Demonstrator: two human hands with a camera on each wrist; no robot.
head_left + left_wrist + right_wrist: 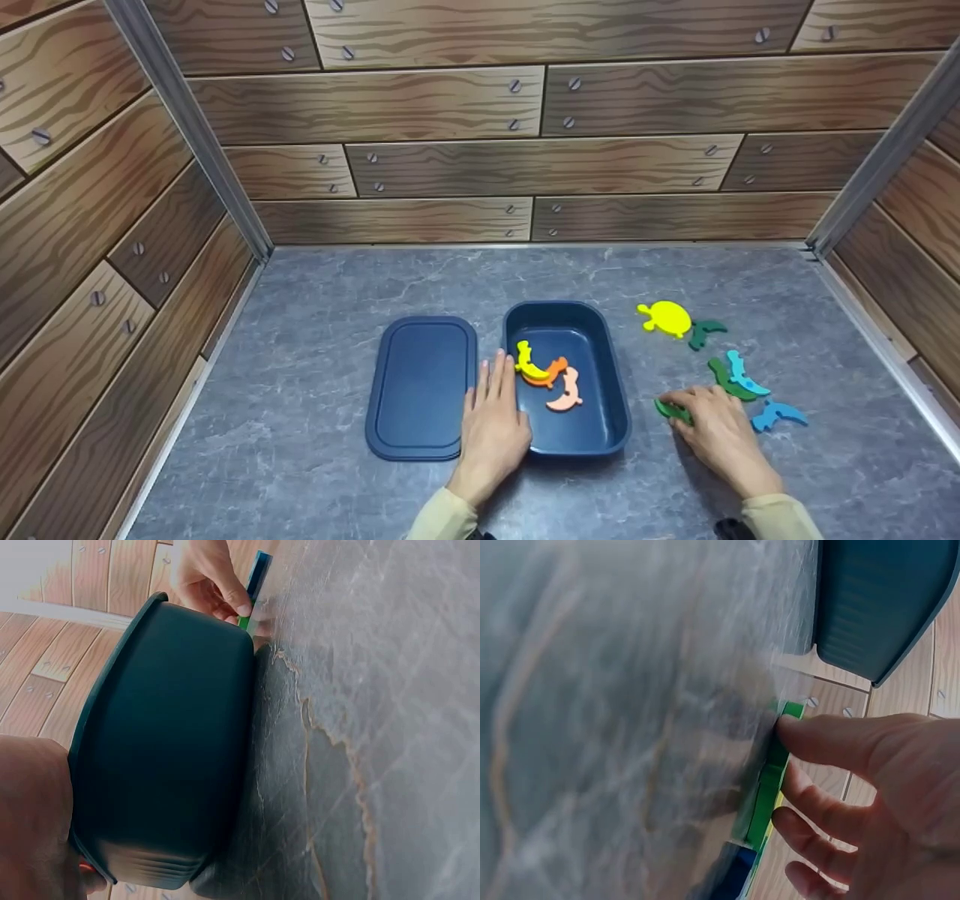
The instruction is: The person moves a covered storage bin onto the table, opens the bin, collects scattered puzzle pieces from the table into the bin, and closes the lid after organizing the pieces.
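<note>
My left hand [495, 427] rests with straight fingers along the left rim of a dark blue box [592, 439]. Inside the box lie a yellow animal-shaped piece [529, 364], an orange one [556, 369] and a pink one [571, 390]. To the right of the box, my right hand [716, 431] pinches a bright green animal-shaped piece [673, 410] at the tabletop. In the right wrist view the thumb touches the green piece [769, 791], and the other fingers curl behind it.
A matching blue lid [420, 382] lies flat left of the box. Around the right hand are a yellow turtle piece [667, 318], a dark green piece [703, 333], another green piece [727, 381], a light blue piece [742, 375] and a blue piece [778, 414]. Wood-patterned walls [450, 165] enclose the table.
</note>
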